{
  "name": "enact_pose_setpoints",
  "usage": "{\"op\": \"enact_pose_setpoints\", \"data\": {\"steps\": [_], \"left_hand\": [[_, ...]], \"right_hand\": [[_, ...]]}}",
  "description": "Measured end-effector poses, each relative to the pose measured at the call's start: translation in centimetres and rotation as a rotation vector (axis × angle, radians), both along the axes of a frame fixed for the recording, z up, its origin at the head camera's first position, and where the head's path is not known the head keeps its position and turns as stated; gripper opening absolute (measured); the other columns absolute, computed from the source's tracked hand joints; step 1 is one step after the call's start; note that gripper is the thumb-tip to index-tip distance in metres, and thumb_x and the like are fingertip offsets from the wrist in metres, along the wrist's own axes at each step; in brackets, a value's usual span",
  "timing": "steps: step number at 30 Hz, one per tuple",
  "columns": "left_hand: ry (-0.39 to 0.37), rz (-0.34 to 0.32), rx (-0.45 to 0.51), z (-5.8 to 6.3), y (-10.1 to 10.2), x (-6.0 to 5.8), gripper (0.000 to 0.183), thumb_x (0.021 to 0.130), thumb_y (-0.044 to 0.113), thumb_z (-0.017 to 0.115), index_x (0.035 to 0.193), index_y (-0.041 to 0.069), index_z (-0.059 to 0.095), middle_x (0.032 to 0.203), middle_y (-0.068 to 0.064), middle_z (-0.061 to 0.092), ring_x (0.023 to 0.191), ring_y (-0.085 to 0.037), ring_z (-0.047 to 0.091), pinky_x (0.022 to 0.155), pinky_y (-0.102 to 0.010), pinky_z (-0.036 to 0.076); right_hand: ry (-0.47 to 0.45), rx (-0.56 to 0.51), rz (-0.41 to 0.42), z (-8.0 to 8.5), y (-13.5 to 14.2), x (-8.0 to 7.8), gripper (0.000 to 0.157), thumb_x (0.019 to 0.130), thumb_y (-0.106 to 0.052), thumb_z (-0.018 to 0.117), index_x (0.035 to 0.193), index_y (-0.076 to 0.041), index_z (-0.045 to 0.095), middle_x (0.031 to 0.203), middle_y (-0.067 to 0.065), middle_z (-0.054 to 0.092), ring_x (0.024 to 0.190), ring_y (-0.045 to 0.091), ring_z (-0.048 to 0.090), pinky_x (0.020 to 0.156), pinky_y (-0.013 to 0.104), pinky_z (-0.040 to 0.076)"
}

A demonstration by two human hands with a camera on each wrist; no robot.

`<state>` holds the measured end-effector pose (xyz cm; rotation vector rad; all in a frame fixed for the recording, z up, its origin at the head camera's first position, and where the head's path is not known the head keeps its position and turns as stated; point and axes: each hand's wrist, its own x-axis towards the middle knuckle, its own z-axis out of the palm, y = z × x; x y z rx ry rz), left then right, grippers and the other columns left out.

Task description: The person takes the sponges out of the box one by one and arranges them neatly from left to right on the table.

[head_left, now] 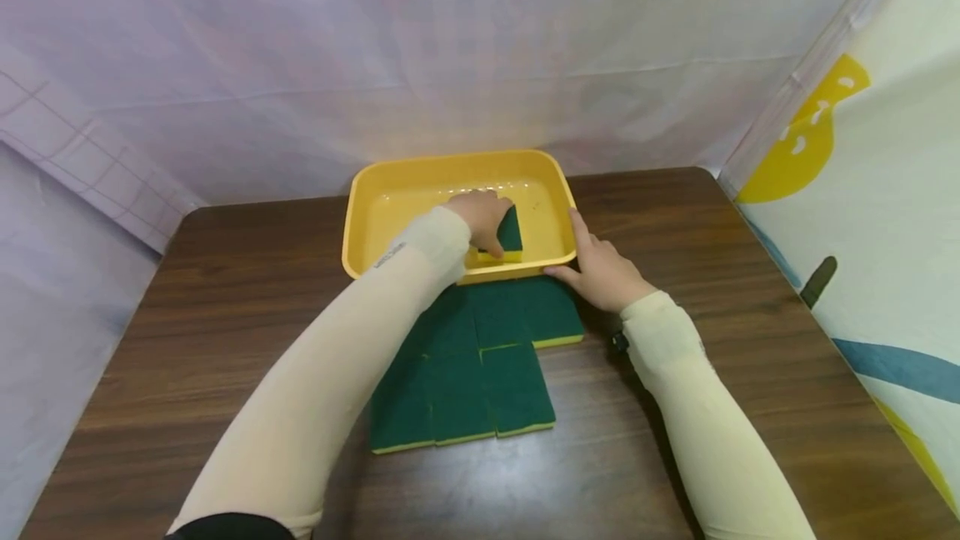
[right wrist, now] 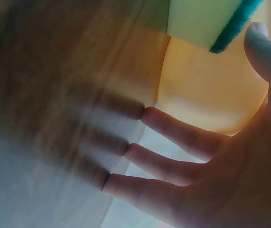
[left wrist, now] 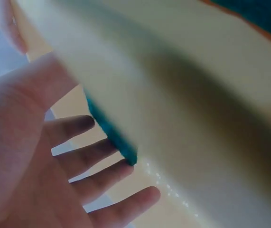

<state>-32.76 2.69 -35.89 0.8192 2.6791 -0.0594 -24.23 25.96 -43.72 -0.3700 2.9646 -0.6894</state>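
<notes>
Inside a yellow plastic basin, a green-and-yellow scouring sponge lies near the front wall. My left hand reaches down over it, with the thumb at its near side and the fingers across its far side. From the left wrist, spread fingertips meet the sponge's green edge, while the pale basin wall covers much of the view. My right hand rests around the basin's front right corner, thumb in front and fingers along the right side. Its straight fingers touch the tabletop in the right wrist view.
Several more scouring sponges lie edge to edge, green side up, on the brown wooden table in front of the basin. A pale curtain hangs behind the table. Another curtain with printed shapes borders its right side.
</notes>
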Motion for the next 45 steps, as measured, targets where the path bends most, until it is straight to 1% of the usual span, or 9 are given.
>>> {"op": "enact_pose_setpoints", "data": {"steps": [6, 11, 17, 23, 29, 33, 38, 42, 45], "left_hand": [[0.047, 0.007, 0.056, 0.5, -0.4, -0.5, 0.100, 0.098, 0.046, 0.080, 0.175, 0.017, 0.023, 0.172, -0.020, 0.031, 0.153, -0.043, 0.037, 0.122, -0.055, 0.036], [0.099, -0.031, 0.112, 1.9, -0.7, 0.0, 0.098, 0.098, 0.049, 0.079, 0.174, 0.017, 0.025, 0.170, -0.023, 0.032, 0.150, -0.045, 0.040, 0.121, -0.056, 0.038], [0.191, -0.093, 0.178, 4.2, -0.9, 2.7, 0.093, 0.098, 0.053, 0.077, 0.173, 0.020, 0.031, 0.164, -0.022, 0.043, 0.135, -0.039, 0.056, 0.110, -0.053, 0.049], [0.313, -0.208, 0.201, 5.0, -0.6, 6.6, 0.088, 0.099, 0.063, 0.070, 0.170, 0.023, 0.038, 0.147, -0.016, 0.057, 0.111, -0.031, 0.063, 0.097, -0.049, 0.056], [0.315, -0.291, 0.180, 4.5, 0.2, 10.7, 0.087, 0.098, 0.071, 0.066, 0.170, 0.029, 0.040, 0.144, -0.016, 0.058, 0.106, -0.026, 0.064, 0.086, -0.043, 0.059], [0.321, -0.358, 0.187, 3.6, 0.9, 13.0, 0.087, 0.097, 0.073, 0.065, 0.168, 0.027, 0.044, 0.134, -0.015, 0.062, 0.095, -0.022, 0.064, 0.077, -0.039, 0.059], [0.296, -0.445, 0.191, 1.9, 1.6, 15.8, 0.089, 0.097, 0.076, 0.064, 0.167, 0.024, 0.045, 0.143, -0.016, 0.063, 0.092, -0.022, 0.072, 0.074, -0.037, 0.061], [0.294, -0.499, 0.160, 0.2, 2.3, 17.4, 0.089, 0.097, 0.078, 0.063, 0.165, 0.024, 0.047, 0.138, -0.015, 0.065, 0.083, -0.021, 0.073, 0.070, -0.036, 0.060], [0.305, -0.519, 0.127, -1.1, 2.8, 18.1, 0.088, 0.096, 0.079, 0.062, 0.164, 0.025, 0.049, 0.131, -0.011, 0.068, 0.096, -0.022, 0.072, 0.079, -0.038, 0.060]], "right_hand": [[0.002, -0.004, 0.001, -0.1, 0.6, -0.1, 0.110, 0.107, -0.059, 0.061, 0.173, -0.012, -0.015, 0.158, 0.038, 0.044, 0.135, 0.056, 0.053, 0.100, 0.070, 0.051], [0.005, 0.001, 0.002, -0.1, 0.8, -0.3, 0.110, 0.107, -0.059, 0.060, 0.173, -0.012, -0.015, 0.158, 0.039, 0.044, 0.134, 0.056, 0.053, 0.099, 0.070, 0.051], [0.000, 0.002, 0.000, 0.2, 0.7, -0.2, 0.110, 0.108, -0.059, 0.059, 0.172, -0.011, -0.016, 0.158, 0.039, 0.043, 0.135, 0.057, 0.052, 0.100, 0.070, 0.050], [0.002, -0.002, 0.007, 0.2, 0.6, -0.2, 0.108, 0.109, -0.057, 0.059, 0.172, -0.012, -0.016, 0.159, 0.036, 0.044, 0.133, 0.056, 0.054, 0.099, 0.070, 0.052], [-0.009, -0.015, 0.038, 0.5, 0.9, -0.5, 0.098, 0.113, -0.040, 0.056, 0.173, -0.017, -0.017, 0.161, 0.031, 0.044, 0.132, 0.057, 0.052, 0.092, 0.073, 0.053], [-0.029, -0.021, 0.035, 0.8, 1.1, -0.4, 0.106, 0.108, -0.046, 0.061, 0.173, -0.019, -0.018, 0.161, 0.031, 0.043, 0.133, 0.056, 0.050, 0.088, 0.072, 0.054], [0.025, -0.053, 0.057, 0.4, 1.2, -0.5, 0.105, 0.108, -0.058, 0.059, 0.174, -0.017, -0.012, 0.150, 0.036, 0.051, 0.123, 0.056, 0.059, 0.083, 0.070, 0.055], [0.073, -0.066, 0.069, 0.0, 1.1, -0.8, 0.107, 0.107, -0.058, 0.062, 0.174, -0.013, -0.010, 0.145, 0.038, 0.054, 0.116, 0.056, 0.065, 0.084, 0.069, 0.057], [0.062, -0.054, 0.052, 0.0, 0.9, -0.8, 0.109, 0.107, -0.056, 0.063, 0.173, -0.012, -0.011, 0.153, 0.038, 0.049, 0.126, 0.057, 0.059, 0.093, 0.070, 0.054]]}}
